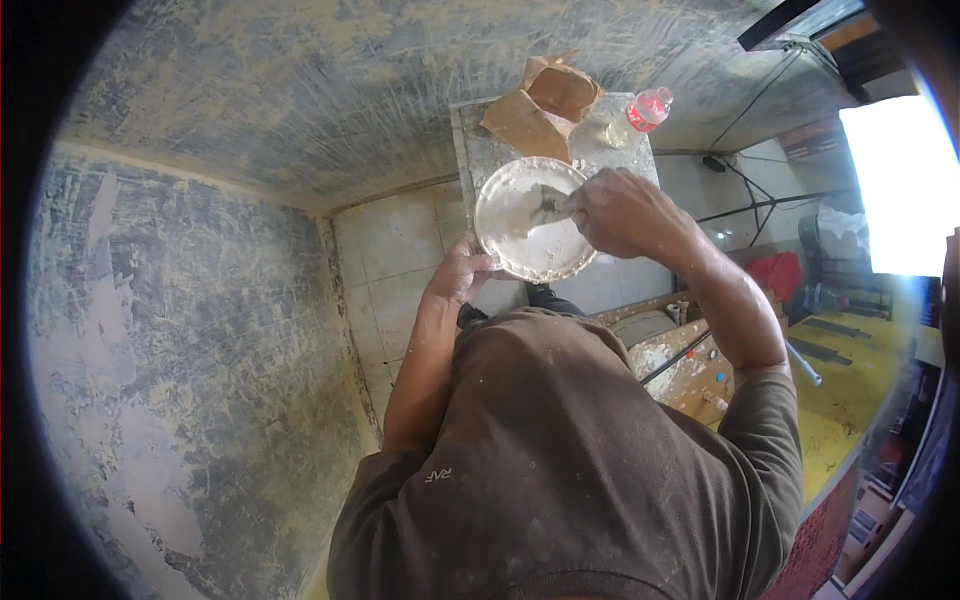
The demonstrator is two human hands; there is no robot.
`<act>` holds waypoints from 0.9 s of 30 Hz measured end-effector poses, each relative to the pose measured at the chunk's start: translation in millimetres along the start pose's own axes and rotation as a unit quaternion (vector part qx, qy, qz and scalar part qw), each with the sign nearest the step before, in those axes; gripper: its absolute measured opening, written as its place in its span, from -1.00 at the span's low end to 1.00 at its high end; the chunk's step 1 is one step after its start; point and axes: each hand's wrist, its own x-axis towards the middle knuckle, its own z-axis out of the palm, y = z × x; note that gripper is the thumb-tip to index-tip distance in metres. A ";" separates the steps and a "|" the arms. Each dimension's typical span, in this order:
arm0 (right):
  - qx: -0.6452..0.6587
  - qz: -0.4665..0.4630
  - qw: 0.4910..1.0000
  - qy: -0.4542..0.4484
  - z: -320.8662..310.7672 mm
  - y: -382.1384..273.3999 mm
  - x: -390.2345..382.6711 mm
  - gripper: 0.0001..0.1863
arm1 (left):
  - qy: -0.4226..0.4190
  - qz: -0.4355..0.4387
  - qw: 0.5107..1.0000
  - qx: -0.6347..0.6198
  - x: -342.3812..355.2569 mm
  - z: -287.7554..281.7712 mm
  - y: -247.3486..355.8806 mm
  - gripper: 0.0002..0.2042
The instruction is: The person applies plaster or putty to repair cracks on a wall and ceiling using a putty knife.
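Note:
A round white tub (540,275) with a crusted rim sits at the near edge of a small speckled stand. Smooth white paste (508,218) coats its inside. My left hand (463,270) grips the tub's rim on the left, fingers curled against it. Over the tub's right side, my right hand (625,212) is closed round the handle of a putty knife (548,205). Its dark, smeared blade reaches into the paste; most of the handle is hidden in my fist. White smudges mark both hands.
Behind the tub on the stand (464,140) are an open brown paper bag (520,118) and a clear bottle with a red label (648,110). Patchy grey walls (230,300) rise to the left and ahead. At right stand a splattered carton (690,365) and a yellow surface (840,380).

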 end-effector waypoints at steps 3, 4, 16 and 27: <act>0.028 0.030 0.998 -0.042 4.7 -7.9 8.8 -0.71 | 0.003 -0.008 1.000 0.015 2.2 4.6 5.6 -0.43; 0.028 0.037 0.998 -0.036 7.6 -9.1 9.4 -0.70 | 0.009 -0.003 0.999 0.031 3.7 5.0 6.5 -0.42; 0.068 -0.012 0.997 0.017 -22.9 26.6 -46.5 -0.74 | 0.004 0.036 0.998 -0.055 -4.0 9.3 4.5 -0.30; 0.008 0.002 0.997 0.082 -19.0 17.9 -32.5 -0.80 | 0.000 0.013 1.000 0.014 3.8 34.9 -0.8 -0.41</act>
